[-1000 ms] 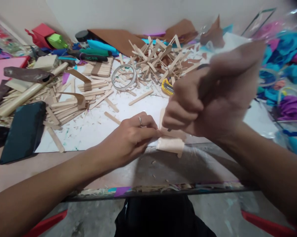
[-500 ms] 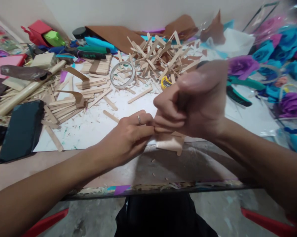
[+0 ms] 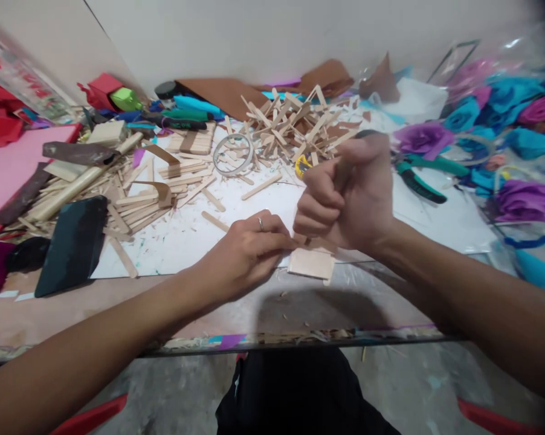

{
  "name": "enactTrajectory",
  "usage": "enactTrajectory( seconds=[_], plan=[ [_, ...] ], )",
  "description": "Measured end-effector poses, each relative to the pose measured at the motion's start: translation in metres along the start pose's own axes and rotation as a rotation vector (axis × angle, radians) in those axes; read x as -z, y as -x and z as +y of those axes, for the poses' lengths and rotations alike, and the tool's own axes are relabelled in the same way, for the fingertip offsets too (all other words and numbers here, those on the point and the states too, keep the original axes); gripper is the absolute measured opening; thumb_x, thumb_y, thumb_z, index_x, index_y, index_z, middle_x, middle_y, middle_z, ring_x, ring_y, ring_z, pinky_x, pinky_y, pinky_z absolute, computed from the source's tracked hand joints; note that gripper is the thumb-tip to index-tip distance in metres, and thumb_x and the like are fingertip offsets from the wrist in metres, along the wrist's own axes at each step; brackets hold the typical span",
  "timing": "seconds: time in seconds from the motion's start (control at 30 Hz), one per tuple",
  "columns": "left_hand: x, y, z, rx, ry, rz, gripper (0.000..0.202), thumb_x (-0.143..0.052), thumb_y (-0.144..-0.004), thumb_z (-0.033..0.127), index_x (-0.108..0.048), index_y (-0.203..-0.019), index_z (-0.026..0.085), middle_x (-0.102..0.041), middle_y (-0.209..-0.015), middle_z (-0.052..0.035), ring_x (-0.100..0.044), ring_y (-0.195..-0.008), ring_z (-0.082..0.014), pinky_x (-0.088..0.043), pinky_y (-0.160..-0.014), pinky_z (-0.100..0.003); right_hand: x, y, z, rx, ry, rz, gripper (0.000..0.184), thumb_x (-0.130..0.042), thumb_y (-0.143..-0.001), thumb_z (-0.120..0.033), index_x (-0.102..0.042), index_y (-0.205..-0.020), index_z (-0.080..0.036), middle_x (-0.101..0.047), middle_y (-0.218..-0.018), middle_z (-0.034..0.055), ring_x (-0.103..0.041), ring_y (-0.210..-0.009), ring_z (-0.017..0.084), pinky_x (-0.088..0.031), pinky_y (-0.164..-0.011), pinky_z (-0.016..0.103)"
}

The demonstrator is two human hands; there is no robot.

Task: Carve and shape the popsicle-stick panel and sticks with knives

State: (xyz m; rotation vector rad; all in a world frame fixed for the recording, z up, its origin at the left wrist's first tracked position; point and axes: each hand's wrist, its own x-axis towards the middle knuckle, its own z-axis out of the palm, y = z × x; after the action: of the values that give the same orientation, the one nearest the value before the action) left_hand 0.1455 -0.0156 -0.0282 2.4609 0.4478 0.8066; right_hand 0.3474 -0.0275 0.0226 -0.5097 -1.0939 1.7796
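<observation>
Pliers (image 3: 420, 185) newly uncovered — right hand (image 3: 351, 199) clenched round tool (image 3: 342, 174), left hand (image 3: 254, 249) pinching wood (image 3: 323, 245)

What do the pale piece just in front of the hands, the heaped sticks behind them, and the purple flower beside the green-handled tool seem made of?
Pale piece: probably bare wood; matte, its tan close to that of the sticks.
Heaped sticks: wood, apparently unfinished; pale tan, flat strips.
Purple flower: likely crepe paper, possibly fabric; soft, matte, layered folds.
</observation>
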Motion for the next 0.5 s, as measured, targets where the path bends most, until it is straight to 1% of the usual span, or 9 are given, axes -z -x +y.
enactTrajectory(
  seconds=[0.07,0.13,0.23,0.3,0.37,0.4,0.47,0.5],
  plan=[
    [0.0,-0.003,0.001,0.009,-0.025,-0.005,0.015,-0.063,-0.1,0.014,-0.076,-0.108,0.017,-0.073,-0.099,-0.0086,-0.068,-0.09,-0.0168,-0.054,-0.078,-0.028,0.007,-0.002,0.003,0.035,-0.053,0.024,0.072,-0.05,-0.09,-0.074,-0.023,-0.05,-0.021,-0.01,-0.042,-0.0075,-0.005,-0.038,0.007,-0.011,-0.038,0.024],
    [0.002,-0.005,0.003,0.001,-0.041,-0.014,0.012,-0.063,-0.101,0.015,-0.074,-0.105,0.016,-0.072,-0.094,-0.0076,-0.067,-0.087,-0.0164,-0.053,-0.076,-0.027,0.011,-0.003,0.003,0.034,-0.061,0.071,0.075,-0.049,-0.089,-0.081,-0.022,-0.052,-0.021,-0.009,-0.045,-0.0076,-0.006,-0.039,0.008,-0.013,-0.038,0.024],
    [0.005,-0.008,0.007,-0.036,-0.044,0.025,0.011,-0.063,-0.102,0.02,-0.073,-0.104,0.015,-0.071,-0.088,-0.0063,-0.064,-0.08,-0.0147,-0.05,-0.072,-0.025,0.012,-0.004,-0.007,0.058,-0.054,0.217,0.075,-0.053,-0.088,-0.079,-0.02,-0.054,-0.021,-0.008,-0.046,-0.0072,-0.005,-0.041,0.009,-0.012,-0.039,0.026],
    [0.004,-0.008,0.011,-0.007,-0.023,0.06,0.013,-0.062,-0.102,0.02,-0.074,-0.103,0.015,-0.07,-0.084,-0.0053,-0.063,-0.075,-0.013,-0.048,-0.069,-0.024,0.012,-0.002,-0.018,0.126,-0.033,0.311,0.07,-0.054,-0.09,-0.071,-0.02,-0.055,-0.021,-0.01,-0.047,-0.0065,-0.004,-0.043,0.011,-0.013,-0.04,0.027],
    [0.002,-0.008,0.014,0.119,0.06,0.068,0.014,-0.063,-0.102,0.022,-0.073,-0.098,0.015,-0.07,-0.08,-0.0039,-0.062,-0.07,-0.0118,-0.047,-0.065,-0.024,0.016,0.001,-0.031,0.25,0.019,0.343,0.061,-0.054,-0.093,-0.059,-0.024,-0.055,-0.021,-0.013,-0.048,-0.0058,-0.007,-0.045,0.012,-0.017,-0.042,0.029],
    [0.0,-0.007,0.015,0.237,0.144,0.053,0.016,-0.063,-0.102,0.025,-0.073,-0.095,0.015,-0.07,-0.079,-0.0034,-0.06,-0.067,-0.0112,-0.045,-0.062,-0.023,0.019,0.002,-0.036,0.321,0.059,0.339,0.057,-0.054,-0.093,-0.054,-0.026,-0.056,-0.022,-0.014,-0.049,-0.0056,-0.009,-0.045,0.012,-0.018,-0.043,0.029],
    [-0.003,-0.006,0.016,0.479,0.364,0.044,0.023,-0.063,-0.103,0.034,-0.072,-0.095,0.015,-0.066,-0.072,-0.0015,-0.054,-0.057,-0.0091,-0.04,-0.051,-0.021,0.026,0.002,-0.041,0.439,0.216,0.368,0.055,-0.052,-0.094,-0.059,-0.032,-0.056,-0.024,-0.016,-0.05,-0.0058,-0.014,-0.045,0.013,-0.02,-0.045,0.031],
    [-0.003,-0.006,0.017,0.575,0.468,0.061,0.024,-0.065,-0.102,0.038,-0.072,-0.099,0.015,-0.065,-0.071,-0.0007,-0.051,-0.053,-0.008,-0.037,-0.048,-0.02,0.03,0.002,-0.041,0.441,0.357,0.404,0.055,-0.049,-0.096,-0.062,-0.036,-0.058,-0.026,-0.02,-0.051,-0.0053,-0.019,-0.045,0.014,-0.023,-0.046,0.032]
  ],
)
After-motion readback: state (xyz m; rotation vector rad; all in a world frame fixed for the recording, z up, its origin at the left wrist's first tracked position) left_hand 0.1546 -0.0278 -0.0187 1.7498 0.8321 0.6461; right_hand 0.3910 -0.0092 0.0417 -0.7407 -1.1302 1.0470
